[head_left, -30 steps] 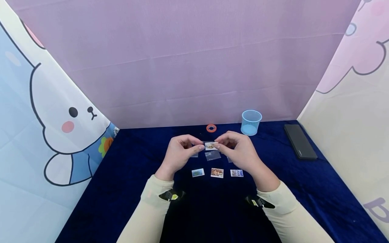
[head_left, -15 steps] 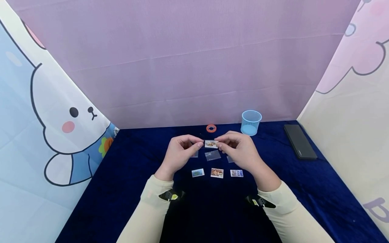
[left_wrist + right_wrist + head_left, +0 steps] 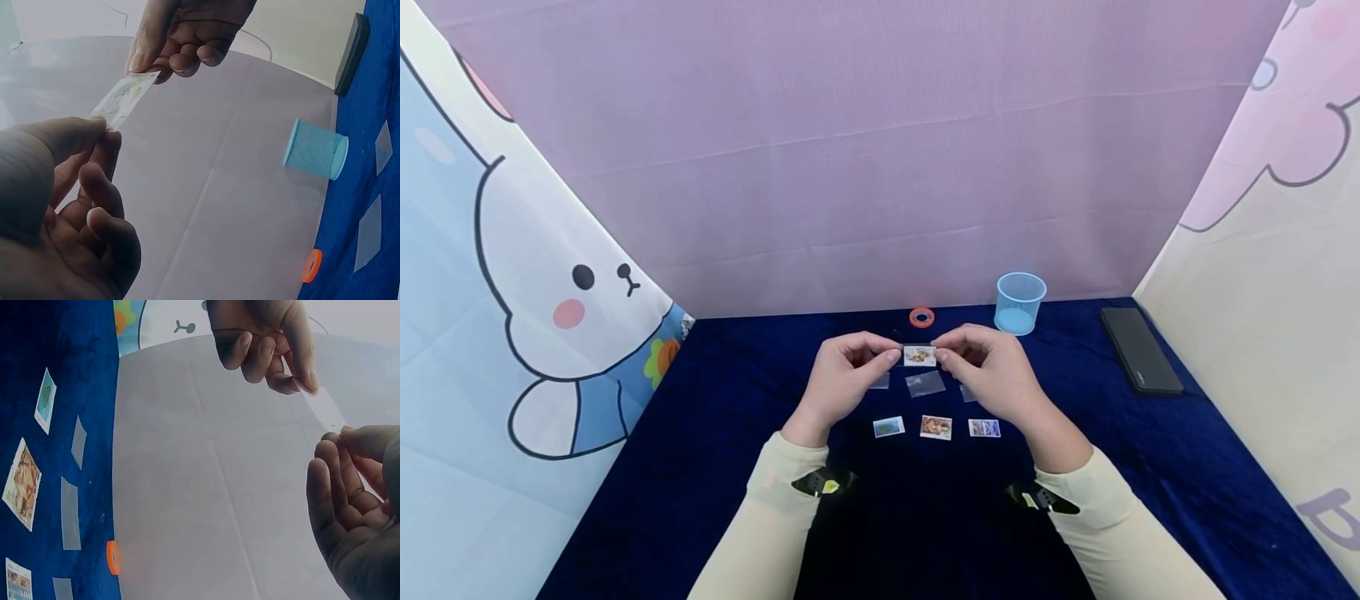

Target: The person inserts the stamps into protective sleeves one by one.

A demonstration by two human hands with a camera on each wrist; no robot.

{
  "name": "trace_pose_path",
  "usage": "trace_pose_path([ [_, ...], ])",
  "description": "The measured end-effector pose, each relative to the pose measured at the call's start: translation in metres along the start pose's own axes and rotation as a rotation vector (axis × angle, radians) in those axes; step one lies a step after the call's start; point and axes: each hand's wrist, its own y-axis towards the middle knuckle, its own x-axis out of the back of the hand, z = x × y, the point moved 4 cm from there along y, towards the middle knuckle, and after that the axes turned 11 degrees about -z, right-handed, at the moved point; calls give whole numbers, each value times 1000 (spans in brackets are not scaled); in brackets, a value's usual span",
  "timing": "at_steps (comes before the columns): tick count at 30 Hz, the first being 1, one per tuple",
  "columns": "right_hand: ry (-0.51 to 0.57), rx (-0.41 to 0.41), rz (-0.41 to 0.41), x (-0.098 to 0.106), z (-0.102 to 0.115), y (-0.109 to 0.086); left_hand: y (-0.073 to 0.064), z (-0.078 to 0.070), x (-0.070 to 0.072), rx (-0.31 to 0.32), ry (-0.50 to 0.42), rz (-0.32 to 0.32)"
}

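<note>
A small picture stamp (image 3: 919, 356) is held up between both hands above the dark blue cloth. Around it shows a clear plastic sleeve (image 3: 111, 119), best seen in the left wrist view. My left hand (image 3: 848, 375) pinches the left end between thumb and forefinger. The opposite end is pinched the same way by my right hand (image 3: 992, 373). Below them lie clear sleeves (image 3: 925, 384) on the cloth, the right one partly hidden by my right hand. Nearer me is a row of three stamps: a green-blue one (image 3: 889, 427), a brown one (image 3: 936, 427) and a blue-purple one (image 3: 984, 427).
An orange-red tape roll (image 3: 921, 317) lies behind the hands. To its right stands a light blue mesh cup (image 3: 1020, 303). A flat black case (image 3: 1141, 350) lies at the far right. Fabric walls (image 3: 850, 167) close off the back and sides.
The held stamp has shifted slightly up and away from me between the fingers, and then a little left. Both hands stay almost in place; everything on the cloth is unmoved.
</note>
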Motion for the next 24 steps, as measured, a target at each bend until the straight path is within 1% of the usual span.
trace_pose_path([
  [4,-2,1,12,0,0,0,-1,-3,-2,5,2,10],
  [11,20,-21,30,-1,0,0,0,5,0,-3,4,6],
  [15,36,-28,38,0,0,-1,0,7,0,-10,-9,14],
  [21,81,-42,99,-2,-1,0,0,7,-1,-7,-16,27],
  [24,84,-33,121,-3,-3,1,1,7,-1,-6,-10,33],
])
